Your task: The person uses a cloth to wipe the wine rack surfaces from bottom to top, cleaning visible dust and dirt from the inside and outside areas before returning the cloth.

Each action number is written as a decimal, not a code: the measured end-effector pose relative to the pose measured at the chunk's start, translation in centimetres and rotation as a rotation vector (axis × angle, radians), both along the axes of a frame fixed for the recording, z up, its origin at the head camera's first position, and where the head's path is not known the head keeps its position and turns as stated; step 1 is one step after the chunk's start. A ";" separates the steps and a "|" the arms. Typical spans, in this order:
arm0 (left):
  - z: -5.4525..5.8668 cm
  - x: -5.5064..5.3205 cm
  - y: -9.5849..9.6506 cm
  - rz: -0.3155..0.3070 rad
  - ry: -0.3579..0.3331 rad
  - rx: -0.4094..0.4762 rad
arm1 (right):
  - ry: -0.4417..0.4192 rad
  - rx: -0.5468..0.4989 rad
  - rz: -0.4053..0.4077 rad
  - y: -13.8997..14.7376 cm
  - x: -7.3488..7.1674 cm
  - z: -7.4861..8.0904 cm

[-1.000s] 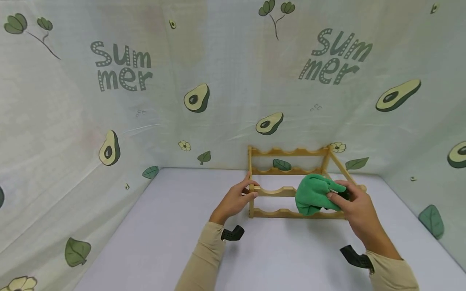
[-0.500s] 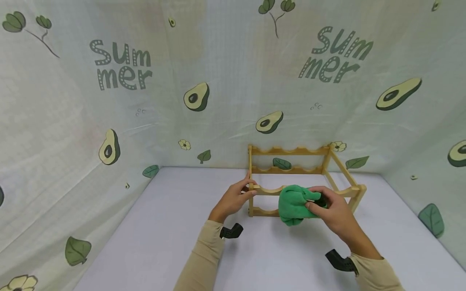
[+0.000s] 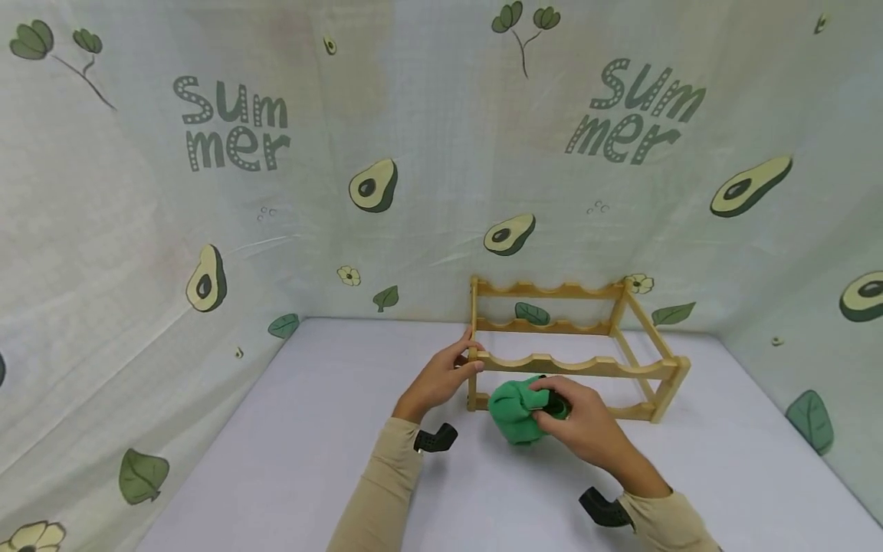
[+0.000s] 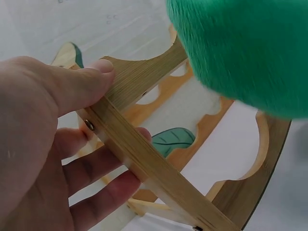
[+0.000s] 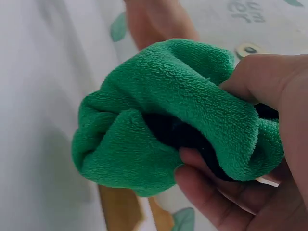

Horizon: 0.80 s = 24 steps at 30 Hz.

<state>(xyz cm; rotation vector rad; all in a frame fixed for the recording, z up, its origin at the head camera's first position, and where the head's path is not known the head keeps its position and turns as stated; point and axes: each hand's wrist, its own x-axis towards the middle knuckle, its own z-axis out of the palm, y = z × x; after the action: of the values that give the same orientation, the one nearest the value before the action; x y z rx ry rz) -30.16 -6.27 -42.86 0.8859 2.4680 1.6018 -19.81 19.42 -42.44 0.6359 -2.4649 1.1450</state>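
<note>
A wooden rack with scalloped rails (image 3: pixel 572 366) stands on the white table. My left hand (image 3: pixel 439 381) grips its front left post; in the left wrist view the thumb lies on the top rail's end and the fingers reach behind the post (image 4: pixel 144 154). My right hand (image 3: pixel 582 422) holds a bunched green terry cloth (image 3: pixel 513 414) between thumb and fingers, in front of the rack near its left end. In the right wrist view the cloth (image 5: pixel 159 91) is folded over, with something black (image 5: pixel 178 132) showing inside the fold.
A pale curtain (image 3: pixel 441 138) printed with avocados, leaves and "summer" hangs behind the table and along both sides. The rack's back rails (image 3: pixel 552 290) stand close to it. White tabletop (image 3: pixel 331 399) stretches left of the rack.
My right hand has moved the green cloth left and slightly down along the rack's front, uncovering the right end of its rails. My left hand keeps its grip on the post.
</note>
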 end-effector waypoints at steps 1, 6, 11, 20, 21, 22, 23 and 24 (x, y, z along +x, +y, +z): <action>0.0 0.0 -0.1 -0.005 -0.002 -0.001 | 0.021 0.009 0.016 -0.6 -0.1 -0.4; 0.2 -0.1 -0.3 -0.020 -0.016 -0.001 | 0.059 0.027 0.088 -3.1 -0.8 -1.8; 0.3 -0.1 -0.2 -0.027 -0.005 -0.022 | 0.094 0.007 0.103 -4.3 -1.5 -2.6; 0.3 -0.1 -0.2 -0.025 -0.008 -0.004 | 0.038 -0.031 0.046 -4.5 -2.2 -3.9; 0.2 -0.1 -0.2 -0.026 -0.014 0.000 | -0.005 -0.051 0.032 -4.4 -2.2 -4.0; 0.2 -0.1 -0.2 -0.028 -0.018 0.006 | -0.048 -0.073 0.027 -4.4 -2.1 -4.0; 0.1 -0.1 -0.2 -0.027 -0.021 0.010 | -0.090 -0.094 0.020 -4.4 -2.1 -4.0; 0.0 -0.1 -0.1 -0.025 -0.022 0.010 | -0.126 -0.113 0.019 -4.3 -2.1 -4.0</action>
<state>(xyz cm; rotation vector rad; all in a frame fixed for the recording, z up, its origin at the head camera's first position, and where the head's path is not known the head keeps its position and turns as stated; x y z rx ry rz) -30.30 -6.40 -42.82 0.8912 2.4269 1.6085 -21.87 15.13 -46.47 0.5711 -2.4801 1.3591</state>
